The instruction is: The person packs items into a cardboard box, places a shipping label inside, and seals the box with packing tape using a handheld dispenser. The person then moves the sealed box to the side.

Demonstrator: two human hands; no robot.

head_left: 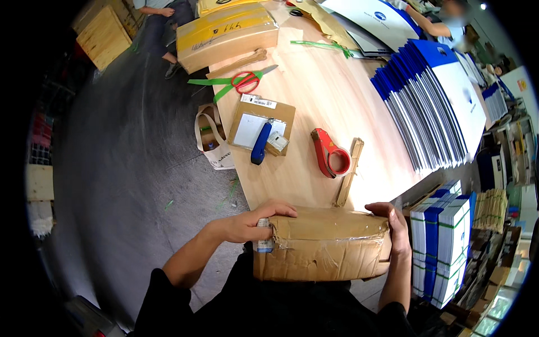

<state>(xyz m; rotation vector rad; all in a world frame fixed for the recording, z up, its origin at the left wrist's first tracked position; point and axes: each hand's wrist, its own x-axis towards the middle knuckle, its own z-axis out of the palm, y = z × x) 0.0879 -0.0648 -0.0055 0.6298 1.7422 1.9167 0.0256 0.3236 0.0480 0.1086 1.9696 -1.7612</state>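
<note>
A taped brown cardboard box (323, 247) is held in front of my body at the near edge of the table. My left hand (255, 224) grips its left end, thumb over the top edge. Beside those fingers is a small white and blue patch (265, 236), perhaps a label. My right hand (393, 224) clasps the opposite end from the side, with its thumb on top. Just beyond the box lie a red tape dispenser (324, 153) and a narrow cardboard strip (351, 171). Farther left, a blue utility knife (261, 143) rests on a flat cardboard parcel (285, 118).
Red-handled scissors (246, 82) and green strapping (224, 90) lie near the table's left edge. A long yellow-taped carton (227, 36) stands behind them. Blue-and-white folders (426, 106) are stacked at right; strapped bundles (441, 241) stand lower. Other people sit or work at the far side.
</note>
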